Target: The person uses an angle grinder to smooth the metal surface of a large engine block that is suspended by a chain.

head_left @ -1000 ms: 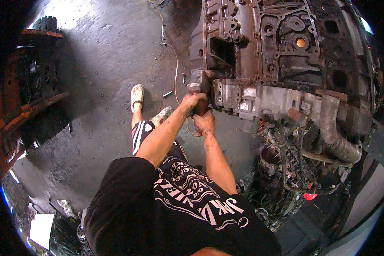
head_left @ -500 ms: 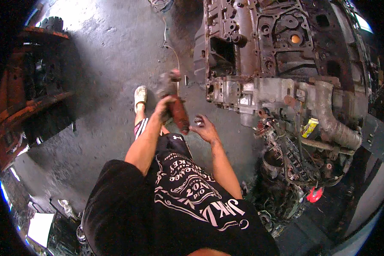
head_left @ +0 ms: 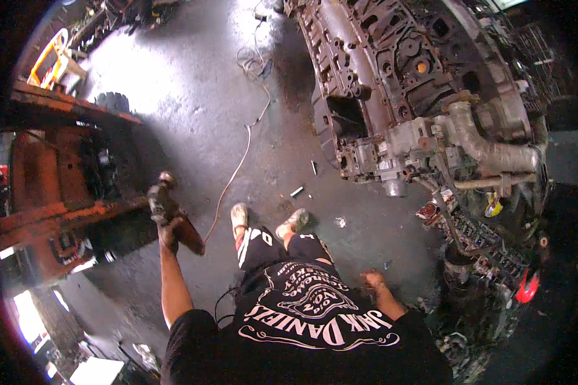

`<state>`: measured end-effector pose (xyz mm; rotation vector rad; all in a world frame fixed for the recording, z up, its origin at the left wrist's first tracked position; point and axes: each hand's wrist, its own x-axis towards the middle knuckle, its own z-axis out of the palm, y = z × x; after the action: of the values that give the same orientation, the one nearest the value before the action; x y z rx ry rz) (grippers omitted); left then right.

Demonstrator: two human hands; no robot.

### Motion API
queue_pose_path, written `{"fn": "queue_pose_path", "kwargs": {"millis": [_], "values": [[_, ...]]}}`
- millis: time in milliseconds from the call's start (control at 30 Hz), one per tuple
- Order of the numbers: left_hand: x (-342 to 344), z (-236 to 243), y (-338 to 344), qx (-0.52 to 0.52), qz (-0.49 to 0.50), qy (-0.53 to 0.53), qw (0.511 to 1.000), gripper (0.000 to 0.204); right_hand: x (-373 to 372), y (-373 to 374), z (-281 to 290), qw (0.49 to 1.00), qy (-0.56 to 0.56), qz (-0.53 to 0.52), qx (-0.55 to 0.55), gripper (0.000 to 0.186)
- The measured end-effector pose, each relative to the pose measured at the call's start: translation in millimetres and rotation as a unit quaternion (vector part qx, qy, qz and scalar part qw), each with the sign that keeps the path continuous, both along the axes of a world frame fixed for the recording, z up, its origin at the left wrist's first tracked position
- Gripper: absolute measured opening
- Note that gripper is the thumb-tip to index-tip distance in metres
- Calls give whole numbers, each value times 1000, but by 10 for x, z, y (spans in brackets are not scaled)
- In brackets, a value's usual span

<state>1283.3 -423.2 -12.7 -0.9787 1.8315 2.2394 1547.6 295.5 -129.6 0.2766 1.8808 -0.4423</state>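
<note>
My left hand [head_left: 168, 232] is closed round the body of a red corded angle grinder [head_left: 187, 235], held out to the left above the floor. The grinder's grey metal head [head_left: 163, 200] points up and away, and its cord [head_left: 241, 163] trails from the handle end across the floor. Low beside my right hip is my right hand [head_left: 375, 281], small and partly blurred. Its fingers look curled in, and whatever they hold is hidden. The large dismantled engine block [head_left: 366, 70] stands ahead to the right, apart from both hands.
An orange-red metal frame [head_left: 45, 221] stands close to the grinder on the left. Greasy engine parts and wiring [head_left: 481, 237] lie to the right, with a red object [head_left: 527, 287] beside them. Small pieces, including a white stick [head_left: 296, 191], lie on the floor before my feet.
My left hand has swung the grinder out to the left, away from my right hand. The right hand, earlier cupped round a small shiny piece, has dropped back beside my hip. The view has shifted left.
</note>
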Motion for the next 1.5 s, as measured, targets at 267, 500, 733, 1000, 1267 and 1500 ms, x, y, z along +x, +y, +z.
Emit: {"fn": "queue_pose_path", "kwargs": {"millis": [267, 500, 733, 1000, 1267, 1500], "values": [[453, -499, -907, -114, -235, -202, 944, 40, -325, -1184, -414, 929, 250, -272, 27, 49], [613, -592, -1001, -144, -363, -265, 882, 40, -256, -2235, -93, 925, 334, -172, 62, 54], [890, -1578, -1536, -93, -292, -306, 901, 43, 34, -2716, 312, 869, 63, -490, 9, 42], [763, -1875, -1926, 126, -230, -363, 894, 31, -231, -2922, 680, 806, 73, -586, 52, 43], [196, -1369, -1613, 61, -234, -267, 933, 31, -300, -2951, 504, 827, 162, -535, 53, 50], [-1140, -300, -794, -185, -288, -88, 936, 29, -1723, -3513, 1462, 875, 285, -390, -40, 58]]}}
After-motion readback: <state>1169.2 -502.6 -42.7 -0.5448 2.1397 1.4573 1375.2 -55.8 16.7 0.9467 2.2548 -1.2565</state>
